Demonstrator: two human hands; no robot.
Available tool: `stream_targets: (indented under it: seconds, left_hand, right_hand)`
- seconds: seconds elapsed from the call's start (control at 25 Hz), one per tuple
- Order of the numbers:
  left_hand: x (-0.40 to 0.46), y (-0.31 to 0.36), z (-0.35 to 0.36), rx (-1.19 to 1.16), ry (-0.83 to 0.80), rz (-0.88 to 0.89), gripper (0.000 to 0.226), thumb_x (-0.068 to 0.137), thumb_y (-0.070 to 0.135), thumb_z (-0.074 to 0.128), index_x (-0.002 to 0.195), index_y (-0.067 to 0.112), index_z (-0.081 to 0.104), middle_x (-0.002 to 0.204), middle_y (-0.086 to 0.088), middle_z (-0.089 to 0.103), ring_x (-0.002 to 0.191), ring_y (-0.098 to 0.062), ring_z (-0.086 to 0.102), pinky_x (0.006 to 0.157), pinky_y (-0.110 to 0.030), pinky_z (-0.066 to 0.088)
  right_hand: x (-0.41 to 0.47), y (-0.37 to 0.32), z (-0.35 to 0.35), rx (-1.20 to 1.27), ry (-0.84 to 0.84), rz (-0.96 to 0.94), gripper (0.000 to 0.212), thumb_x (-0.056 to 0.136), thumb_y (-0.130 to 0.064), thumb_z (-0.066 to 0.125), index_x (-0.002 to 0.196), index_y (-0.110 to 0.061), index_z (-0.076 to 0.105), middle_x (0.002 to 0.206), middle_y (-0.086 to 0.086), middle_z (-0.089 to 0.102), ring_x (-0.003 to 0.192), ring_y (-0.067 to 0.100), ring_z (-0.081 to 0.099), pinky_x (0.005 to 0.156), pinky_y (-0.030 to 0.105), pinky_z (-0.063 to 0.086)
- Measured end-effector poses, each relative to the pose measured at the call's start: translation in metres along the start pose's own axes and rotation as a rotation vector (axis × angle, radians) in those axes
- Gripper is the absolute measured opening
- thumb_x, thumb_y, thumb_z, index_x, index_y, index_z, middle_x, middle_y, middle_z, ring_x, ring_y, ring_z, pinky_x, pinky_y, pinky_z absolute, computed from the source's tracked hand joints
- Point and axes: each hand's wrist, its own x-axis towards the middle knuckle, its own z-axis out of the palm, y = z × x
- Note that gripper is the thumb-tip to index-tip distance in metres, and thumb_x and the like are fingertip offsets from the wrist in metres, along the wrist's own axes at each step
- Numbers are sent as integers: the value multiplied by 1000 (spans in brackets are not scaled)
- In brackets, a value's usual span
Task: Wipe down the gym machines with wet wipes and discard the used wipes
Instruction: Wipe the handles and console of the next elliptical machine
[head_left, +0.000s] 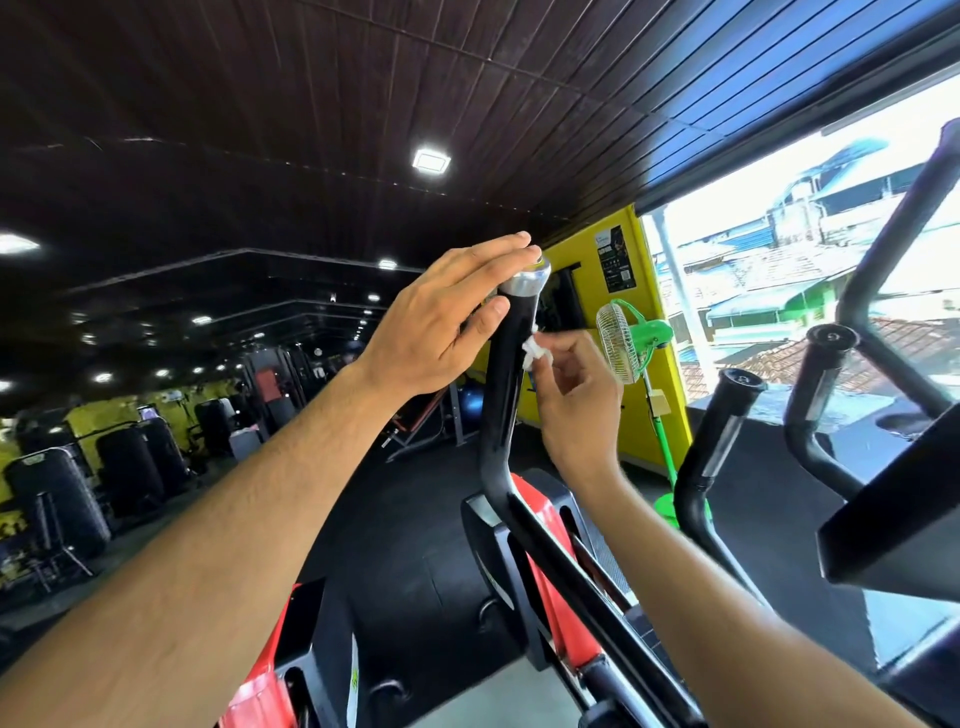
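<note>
From the head camera I see my left hand (447, 317) at the centre of the frame, fingers straight and held together, laid flat over the silver end cap (527, 283) of the black handlebar (501, 384); the thumb rests against the bar just under the cap. It is an open, flat touch, nothing curled round the bar. My right hand (574, 395), just right of centre, has its fingers curled and pinches a small crumpled white wet wipe (535, 351) between thumb and fingertips, pressing the wipe against the right side of the handlebar a little below the cap.

I count one wipe and two hands. The handlebar runs down to a red and black machine body (545, 566) at lower centre. To the right stand two more black handle ends (740, 382) and (831, 338), each with a round cap carrying a small mark I cannot read.

One green pedestal fan (631, 340) stands right of centre against a yellow wall (582, 260), which carries one dark poster (615, 257); its writing is too small to read. A bright window (779, 249) fills the upper right. Black punching bags (130, 467) line the left edge, too blurred for me to count surely. Square ceiling lights (431, 160) dot the dark ceiling.
</note>
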Motion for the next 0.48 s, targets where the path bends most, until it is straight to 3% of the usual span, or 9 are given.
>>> stream_targets:
  seconds: [0.2,0.36,0.48]
  left_hand:
    - [14,0,6,132,138,58,45,109,43,46,131,9,67,133,-4,66,115,-20,65,88,-39,58]
    - [19,0,12,303,163,131,42,110,41,48,135,14,67,123,-10,67,102,-23,66,79,-37,59]
    - [20,0,11,356,88,177,44,111,41,43,148,22,57,126,-15,63,103,-24,63,82,-37,56]
  right_hand:
    - [-52,44,0,-77,-171,117,23,98,-1,59,90,-21,66,91,-6,66,85,12,66,73,33,55]
    - [-37,28,-5,-196,-54,-253,18,93,3,65,97,-13,73,93,-3,55,83,18,57,73,32,50]
    - [-22,15,4,-181,-18,-352,15,92,6,66,100,-6,74,97,0,54,86,21,56,73,30,49]
